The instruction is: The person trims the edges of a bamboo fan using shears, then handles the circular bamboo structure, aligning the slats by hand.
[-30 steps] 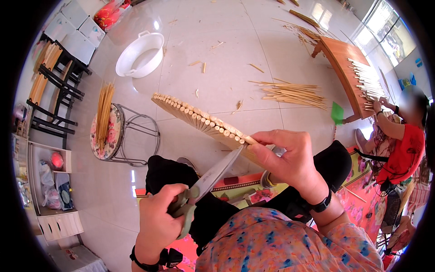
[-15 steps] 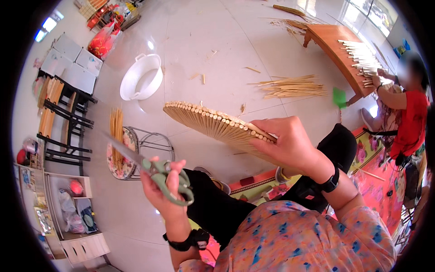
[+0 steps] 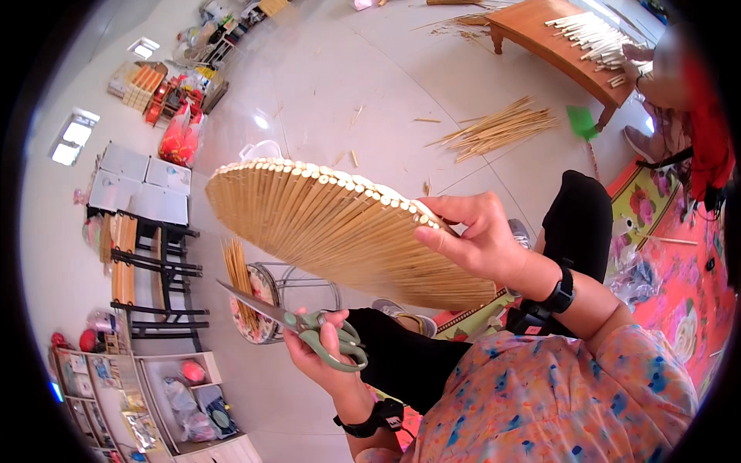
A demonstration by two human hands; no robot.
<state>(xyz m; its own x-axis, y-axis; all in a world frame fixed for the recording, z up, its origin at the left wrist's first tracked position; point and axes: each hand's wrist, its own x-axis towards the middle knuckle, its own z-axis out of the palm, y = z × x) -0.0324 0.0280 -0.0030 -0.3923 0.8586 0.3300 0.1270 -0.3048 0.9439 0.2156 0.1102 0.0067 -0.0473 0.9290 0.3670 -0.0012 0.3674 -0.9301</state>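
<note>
My right hand (image 3: 482,235) grips the rim of a round mat of straw-coloured stalks (image 3: 332,220), thumb on the near face and fingers behind. The mat is tilted, its pale cut stalk ends lined up along the upper edge. To its lower left, my left hand (image 3: 328,351) holds scissors with green handles (image 3: 333,347). Their blade points up and left, apart from the mat, and looks nearly closed. A bundle of thin stalks (image 3: 241,285) lies on a flowered round stool (image 3: 266,289) beyond the scissors.
A white tub (image 3: 261,150) is mostly hidden behind the mat. Loose stalks (image 3: 502,131) lie on the tiled floor (image 3: 370,77). At the right, a person in red (image 3: 706,139) handles pale sticks on a low wooden table (image 3: 532,38). Shelving (image 3: 166,386) and folded black-legged furniture (image 3: 154,262) stand left.
The view has swung, shifting the room. The mat has turned to show more of its flat face and now hides most of the tub. Both hands keep their holds.
</note>
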